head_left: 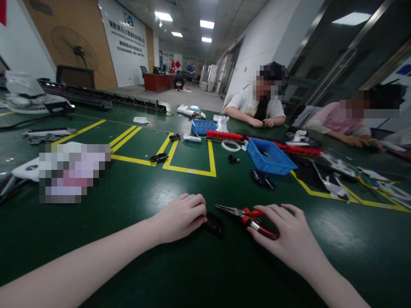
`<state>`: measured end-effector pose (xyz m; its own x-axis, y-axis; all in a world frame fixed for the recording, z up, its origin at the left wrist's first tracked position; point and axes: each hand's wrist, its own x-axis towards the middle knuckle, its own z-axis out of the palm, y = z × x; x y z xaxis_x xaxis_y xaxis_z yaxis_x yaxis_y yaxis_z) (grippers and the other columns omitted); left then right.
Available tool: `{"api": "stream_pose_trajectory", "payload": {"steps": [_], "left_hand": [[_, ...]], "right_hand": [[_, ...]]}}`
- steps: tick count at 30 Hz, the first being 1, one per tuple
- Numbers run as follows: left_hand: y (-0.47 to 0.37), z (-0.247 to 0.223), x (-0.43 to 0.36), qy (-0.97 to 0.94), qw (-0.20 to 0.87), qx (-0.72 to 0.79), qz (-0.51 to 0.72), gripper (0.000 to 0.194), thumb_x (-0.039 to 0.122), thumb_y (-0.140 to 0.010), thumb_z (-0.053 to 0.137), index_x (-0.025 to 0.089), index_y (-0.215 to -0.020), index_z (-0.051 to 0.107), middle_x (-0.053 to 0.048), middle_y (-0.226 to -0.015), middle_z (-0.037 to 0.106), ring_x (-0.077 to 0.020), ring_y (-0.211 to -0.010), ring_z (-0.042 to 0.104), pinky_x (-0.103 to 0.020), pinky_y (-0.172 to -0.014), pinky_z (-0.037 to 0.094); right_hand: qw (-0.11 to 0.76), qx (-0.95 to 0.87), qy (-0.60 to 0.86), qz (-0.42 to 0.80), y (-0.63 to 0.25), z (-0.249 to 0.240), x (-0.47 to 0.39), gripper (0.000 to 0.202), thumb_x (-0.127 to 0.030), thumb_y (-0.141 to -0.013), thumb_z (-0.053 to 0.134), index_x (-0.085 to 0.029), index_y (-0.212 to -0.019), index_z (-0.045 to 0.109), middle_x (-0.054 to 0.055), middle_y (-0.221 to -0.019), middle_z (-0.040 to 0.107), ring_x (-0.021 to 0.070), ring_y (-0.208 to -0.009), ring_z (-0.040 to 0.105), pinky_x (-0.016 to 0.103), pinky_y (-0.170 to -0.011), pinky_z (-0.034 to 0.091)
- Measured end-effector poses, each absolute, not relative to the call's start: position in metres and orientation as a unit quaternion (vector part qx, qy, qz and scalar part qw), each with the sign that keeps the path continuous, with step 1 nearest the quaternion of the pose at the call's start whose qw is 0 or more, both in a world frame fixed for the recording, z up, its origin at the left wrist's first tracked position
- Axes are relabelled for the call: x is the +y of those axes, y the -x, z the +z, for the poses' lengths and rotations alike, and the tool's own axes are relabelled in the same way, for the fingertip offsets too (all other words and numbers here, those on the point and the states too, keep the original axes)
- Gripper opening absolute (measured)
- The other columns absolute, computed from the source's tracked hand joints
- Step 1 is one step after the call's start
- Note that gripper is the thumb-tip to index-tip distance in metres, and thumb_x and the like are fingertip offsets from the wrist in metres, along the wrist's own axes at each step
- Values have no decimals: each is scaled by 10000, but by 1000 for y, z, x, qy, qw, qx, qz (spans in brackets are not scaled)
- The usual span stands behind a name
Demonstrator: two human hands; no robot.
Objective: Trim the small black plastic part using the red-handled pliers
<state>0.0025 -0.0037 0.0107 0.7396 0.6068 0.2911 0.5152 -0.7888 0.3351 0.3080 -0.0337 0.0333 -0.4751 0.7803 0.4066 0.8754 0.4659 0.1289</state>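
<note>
R hand (284,229) clamped on 1 pr pliers (245,212) | L hand (184,217) pinching 1 blk part (215,225) | 2 blue bins (272,165)

The left forearm (96,259) enters around eight o'clock of the head view; it is uncovered, long and smooth in outline, broader near the border and gradually narrower up to a slim wrist. The left hand (183,217), between six and seven o'clock from the centre, is also bare, with a rounded back and slender fingers. The right forearm (332,278) enters between four and five o'clock; a shorter part is seen, equally uncovered and smooth. The right hand (287,233), at four o'clock, is bare, with a wide back and slim fingers.
</note>
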Motion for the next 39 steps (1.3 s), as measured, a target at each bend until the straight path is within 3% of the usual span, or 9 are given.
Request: {"api": "stream_pose_trajectory", "payload": {"steps": [7,14,18,24,33,39], "left_hand": [[-1,15,-6,-912,127,333,205,143,264,-968,487,169,-938,589,-42,-1003,585,-182,-880,565,-348,-803,452],[-2,21,-5,-801,333,375,328,162,213,-923,570,184,-1076,615,-44,-1094,623,-179,-1027,586,-355,-916,472],[-8,20,-5,-775,437,312,334,236,187,-859,656,188,-1095,661,-41,-1110,661,-180,-1049,607,-346,-967,465],[-10,21,-5,-720,535,294,330,224,163,-900,587,189,-1095,695,-34,-1078,694,-169,-1024,632,-316,-939,484],[-8,19,-3,-688,582,303,311,133,249,-887,630,159,-943,711,-24,-922,695,-159,-880,640,-296,-815,509],[-6,16,-2,-759,464,303,340,103,217,-905,605,155,-890,686,-21,-910,664,-142,-859,609,-289,-816,482]], "right_hand": [[152,-849,478,-165,-308,36,-34,395,-511,-831,587,-219,-1095,622,72,-976,712,256,-862,647,468,-847,415],[213,-837,490,-116,-305,39,-36,345,-476,-833,585,-263,-1103,592,43,-991,719,260,-887,647,441,-794,453],[243,-837,486,-64,-297,34,-39,353,-455,-813,605,-280,-1116,564,42,-1002,709,270,-926,633,438,-801,465],[237,-847,474,-35,-298,19,-37,401,-415,-780,631,-289,-1153,555,43,-1007,701,273,-940,631,446,-835,460],[240,-858,450,-62,-298,22,-37,433,-391,-773,625,-286,-1185,544,53,-1029,701,277,-923,643,456,-850,444],[250,-854,454,-56,-301,23,-37,414,-387,-770,619,-287,-1165,547,58,-1010,701,287,-920,649,464,-861,434]]}}
